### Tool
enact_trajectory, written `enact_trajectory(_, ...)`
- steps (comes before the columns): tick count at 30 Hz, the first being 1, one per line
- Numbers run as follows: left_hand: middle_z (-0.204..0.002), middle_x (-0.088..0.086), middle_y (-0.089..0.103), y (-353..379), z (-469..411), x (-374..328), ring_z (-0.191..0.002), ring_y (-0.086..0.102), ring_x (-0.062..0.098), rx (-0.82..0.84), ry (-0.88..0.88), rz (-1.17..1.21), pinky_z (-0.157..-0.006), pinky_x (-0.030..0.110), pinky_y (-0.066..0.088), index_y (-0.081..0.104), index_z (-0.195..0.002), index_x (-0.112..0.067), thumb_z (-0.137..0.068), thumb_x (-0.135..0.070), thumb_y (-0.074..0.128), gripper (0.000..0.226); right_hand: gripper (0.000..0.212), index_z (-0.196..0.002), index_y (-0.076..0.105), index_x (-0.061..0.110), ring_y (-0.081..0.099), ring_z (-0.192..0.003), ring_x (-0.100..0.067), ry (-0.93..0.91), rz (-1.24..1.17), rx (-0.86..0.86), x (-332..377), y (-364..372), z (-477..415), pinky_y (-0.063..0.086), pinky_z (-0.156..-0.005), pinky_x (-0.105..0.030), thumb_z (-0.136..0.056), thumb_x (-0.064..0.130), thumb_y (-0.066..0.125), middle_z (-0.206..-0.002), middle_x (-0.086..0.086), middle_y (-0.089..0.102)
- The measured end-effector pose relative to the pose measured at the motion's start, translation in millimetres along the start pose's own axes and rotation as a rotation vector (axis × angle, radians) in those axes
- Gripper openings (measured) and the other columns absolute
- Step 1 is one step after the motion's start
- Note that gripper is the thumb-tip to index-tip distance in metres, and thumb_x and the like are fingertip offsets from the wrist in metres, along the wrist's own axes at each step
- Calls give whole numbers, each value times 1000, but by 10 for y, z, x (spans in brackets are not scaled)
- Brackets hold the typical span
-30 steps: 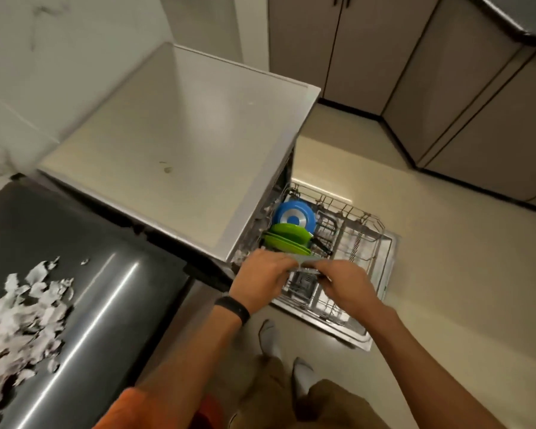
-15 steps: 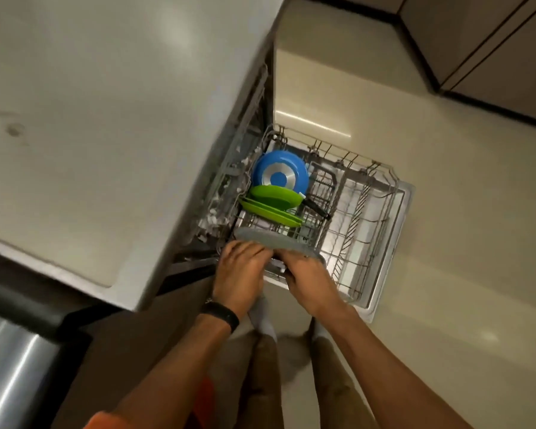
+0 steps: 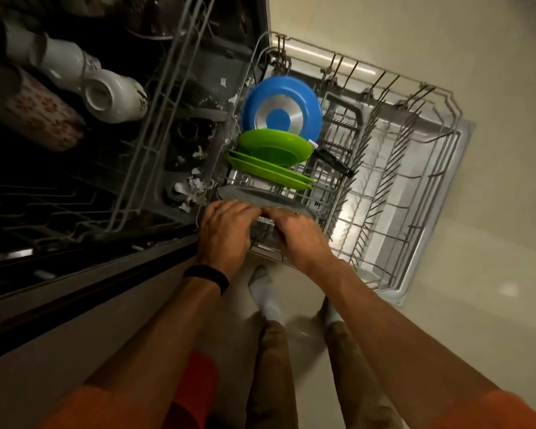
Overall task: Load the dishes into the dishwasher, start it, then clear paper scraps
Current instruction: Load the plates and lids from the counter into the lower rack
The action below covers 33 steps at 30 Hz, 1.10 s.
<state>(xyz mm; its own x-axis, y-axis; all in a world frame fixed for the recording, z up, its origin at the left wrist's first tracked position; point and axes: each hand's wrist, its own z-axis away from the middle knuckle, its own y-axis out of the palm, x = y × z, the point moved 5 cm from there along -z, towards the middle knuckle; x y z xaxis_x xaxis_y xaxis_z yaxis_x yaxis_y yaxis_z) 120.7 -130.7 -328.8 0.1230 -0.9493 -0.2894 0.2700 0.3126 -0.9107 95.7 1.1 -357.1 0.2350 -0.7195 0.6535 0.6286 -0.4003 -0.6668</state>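
Grey and speckled, the plate (image 3: 262,200) stands on edge at the near end of the lower rack (image 3: 384,168). The left hand (image 3: 225,233) and right hand (image 3: 297,239) each have a curled grip over its rim. Farther along the rack stand two green plates (image 3: 270,173), a green bowl (image 3: 274,147), then a blue pan (image 3: 282,109). Left of the rack lie paper scraps (image 3: 192,188), with white mugs (image 3: 112,97) beyond.

The lower rack (image 3: 393,168) holds one blue pan (image 3: 281,109), three green plates (image 3: 273,145) and one grey plate (image 3: 260,200). Left of the lower rack: one upper rack (image 3: 155,97), at least two white cups (image 3: 115,94), one flowered mug (image 3: 41,116), and paper scraps (image 3: 195,184) too small to count.
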Motion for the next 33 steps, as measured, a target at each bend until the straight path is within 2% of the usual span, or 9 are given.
enact_trajectory(4,-110,0,73,27,-41,47,-110,63,25,-36,16,14,-99,42,40,73,-113,-21,-82,7,65,42,59,-141,57,20,70,-94,-24,19,-23,-33,-5,-45,-42,36,-73,-22,-88,-5,60,-121,-6,72)
enact_trajectory(8,-105,0,71,-114,41,-10,-109,61,25,-140,47,20,-98,42,39,73,-108,-18,-79,2,60,38,56,-140,58,18,71,-103,-21,-28,-39,-63,92,-109,34,45,-81,-22,-89,-5,62,-127,-3,71)
enact_trajectory(12,-104,-1,70,-230,126,-49,-107,61,23,-200,81,25,-99,41,39,73,-106,-16,-79,-2,56,35,54,-138,59,16,72,-101,-20,-76,-44,-97,177,-172,82,58,-85,-33,-89,-7,60,-126,-3,71)
enact_trajectory(18,-103,-2,71,-135,-2,45,-106,62,24,-177,56,16,-96,40,37,73,-107,-18,-81,-1,58,35,60,-140,58,18,72,-96,-22,-58,13,-96,127,-114,-66,52,-80,-29,-87,-10,59,-126,-4,71)
enact_trajectory(20,-102,-2,71,-91,-52,74,-106,62,24,-165,48,23,-96,40,38,73,-107,-19,-83,1,58,34,61,-140,58,20,71,-90,-20,-35,16,-89,98,-101,-113,44,-72,-23,-87,-10,57,-124,-4,71)
enact_trajectory(23,-104,-2,72,-21,-104,116,-107,62,24,-147,45,16,-95,39,37,73,-108,-19,-83,1,58,36,60,-141,57,20,69,-90,-20,-23,5,-83,58,-61,-147,35,-72,-20,-88,-7,55,-124,-4,71)
enact_trajectory(28,-107,-1,73,65,-165,145,-107,63,25,-108,39,7,-95,39,39,74,-109,-20,-83,3,61,36,59,-143,56,19,70,-105,-23,-31,-27,-67,13,0,-187,48,-84,-27,-89,-5,58,-134,-5,67)
enact_trajectory(30,-105,1,73,65,-204,147,-106,64,25,-107,37,4,-95,41,41,74,-108,-19,-82,4,63,37,59,-143,55,19,69,-103,-23,-19,-42,-48,10,0,-215,46,-81,-27,-89,-2,58,-133,-5,68)
enact_trajectory(33,-104,2,72,69,-290,157,-104,64,26,-91,37,6,-95,41,43,74,-109,-19,-82,6,64,38,60,-147,52,20,59,-82,-16,11,-39,-47,-7,-28,-268,33,-71,-22,-91,-1,57,-118,-7,72)
